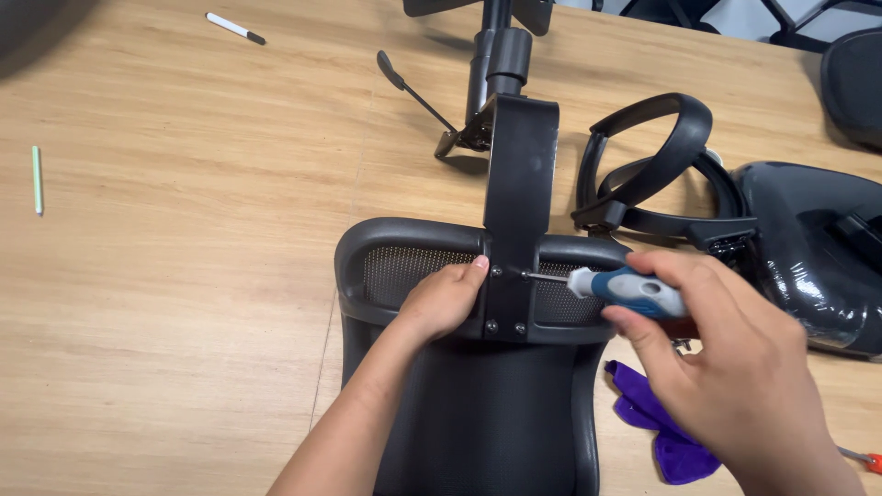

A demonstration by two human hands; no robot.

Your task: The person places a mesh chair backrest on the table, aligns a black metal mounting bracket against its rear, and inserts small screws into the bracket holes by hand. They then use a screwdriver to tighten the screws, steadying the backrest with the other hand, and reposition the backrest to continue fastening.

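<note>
Right hand [735, 367] drives a screwdriver [625, 289] into a chair back [478, 404] on the counter [184, 276].
Its fingers are closed around the blue-grey handle, tip at a bracket [519, 211] screw; the left hand [446, 298] lies flat, holding nothing, against the mesh frame.

Black mesh chair backrest [478, 422] with black plastic bracket [519, 184]; blue-and-grey-handled screwdriver [634, 292] right of bracket; purple cloth [657, 427] right of backrest; light wood-grain desk [184, 303]; pale green pen [37, 179] and white black-capped marker [234, 28] far left of bracket.

right hand [735, 367] grips screwdriver [634, 292] | left hand [441, 301] steadies chair back [478, 404]
</note>
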